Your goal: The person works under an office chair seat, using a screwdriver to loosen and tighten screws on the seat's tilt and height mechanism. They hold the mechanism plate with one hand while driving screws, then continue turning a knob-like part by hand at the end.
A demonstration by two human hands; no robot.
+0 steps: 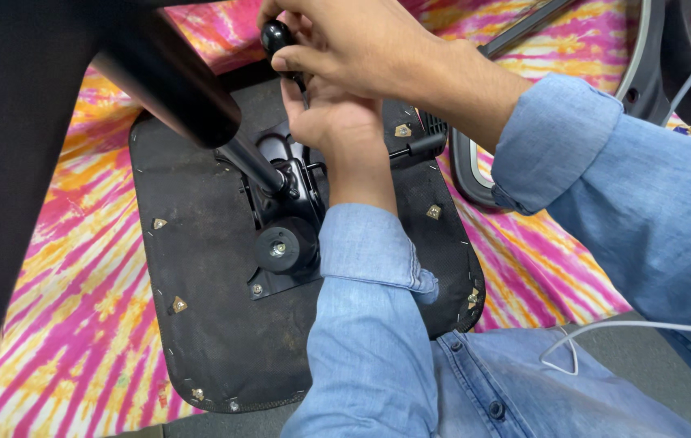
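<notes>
Pink-and-orange tie-dye cloth lies under the upturned office chair seat. My right hand curls from above, fingers closed on the black lever knob; my left hand reaches up beneath it, gripping the lever near the metal mechanism.

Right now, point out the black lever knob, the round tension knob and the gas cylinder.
black lever knob [274, 36], head view, on its rounded top.
round tension knob [282, 247], head view, on its face.
gas cylinder [179, 89], head view, on its thick black tube.

Both hands grip black lever knob above upturned chair seat.
</notes>
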